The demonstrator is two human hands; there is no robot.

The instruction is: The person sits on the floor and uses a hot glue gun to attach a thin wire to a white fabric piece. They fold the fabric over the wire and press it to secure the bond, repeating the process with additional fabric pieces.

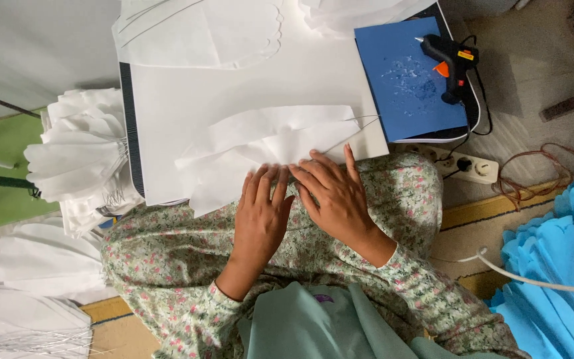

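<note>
A folded white paper sheet is pressed flat at the near edge of the white board by the left hand and right hand, fingers spread, nothing grasped.

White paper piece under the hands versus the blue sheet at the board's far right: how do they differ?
The white paper piece is curved-edged and creased; the blue sheet is a flat rectangle. Both hands, left and right, press the white piece's near edge; the blue sheet is untouched and carries a black glue gun and glue specks. Both lie on the white board.
</note>
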